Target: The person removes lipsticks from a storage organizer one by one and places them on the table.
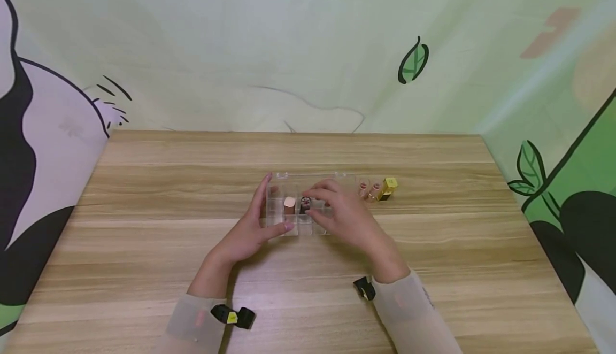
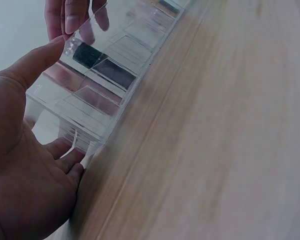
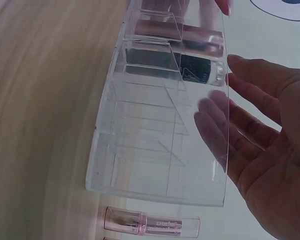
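A clear plastic cosmetics organizer (image 1: 303, 229) with several compartments stands on the table. My left hand (image 1: 245, 231) grips its left end, thumb on the front side and fingers around the end and back. A dark tube (image 3: 195, 68) with a clear top stands upright in one compartment. Beside it, toward the left hand, is a rose-gold tube (image 1: 289, 206). My right hand (image 1: 348, 217) is over the organizer, its fingertips close around the dark tube's top. In the right wrist view its fingers (image 3: 212, 117) look relaxed and spread, without a visible pinch on the tube.
Right of the organizer stand two pink, clear-capped lipstick tubes (image 1: 374, 190) and a yellow-and-black lipstick tube (image 1: 387, 188). The wooden table (image 1: 159, 183) meets a printed cloth backdrop (image 1: 289, 49) at the back.
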A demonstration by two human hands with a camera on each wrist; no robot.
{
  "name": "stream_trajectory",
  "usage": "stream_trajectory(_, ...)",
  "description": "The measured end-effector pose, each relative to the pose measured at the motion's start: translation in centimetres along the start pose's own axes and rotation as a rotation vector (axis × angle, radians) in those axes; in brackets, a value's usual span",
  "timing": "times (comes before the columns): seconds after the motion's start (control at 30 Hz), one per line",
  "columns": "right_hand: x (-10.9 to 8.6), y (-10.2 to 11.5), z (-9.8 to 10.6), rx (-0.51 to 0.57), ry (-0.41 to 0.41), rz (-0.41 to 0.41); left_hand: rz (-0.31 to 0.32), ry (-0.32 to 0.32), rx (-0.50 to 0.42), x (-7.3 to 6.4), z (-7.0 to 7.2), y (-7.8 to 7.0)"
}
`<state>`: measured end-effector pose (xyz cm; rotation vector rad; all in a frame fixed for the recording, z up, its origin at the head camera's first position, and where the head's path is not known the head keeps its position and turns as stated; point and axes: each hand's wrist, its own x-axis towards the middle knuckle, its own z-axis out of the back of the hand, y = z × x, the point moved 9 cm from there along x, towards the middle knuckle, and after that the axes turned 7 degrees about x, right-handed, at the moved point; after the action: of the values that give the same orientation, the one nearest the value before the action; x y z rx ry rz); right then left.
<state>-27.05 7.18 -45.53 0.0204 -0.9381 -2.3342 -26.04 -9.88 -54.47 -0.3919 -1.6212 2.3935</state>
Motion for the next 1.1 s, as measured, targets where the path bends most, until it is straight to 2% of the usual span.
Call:
stream_trajectory(0.5, 0.05, 0.07, -0.92, -0.003, 0.040, 0.020, -0.006, -0.004, 0.015, 0.16, -0.02, 0.11)
stream_trajectory(1.1, 0.00, 0.07, -0.86, 0.019, 0.006, 0.011, -0.003, -0.005, 0.011, 0.20, -0.08, 0.34)
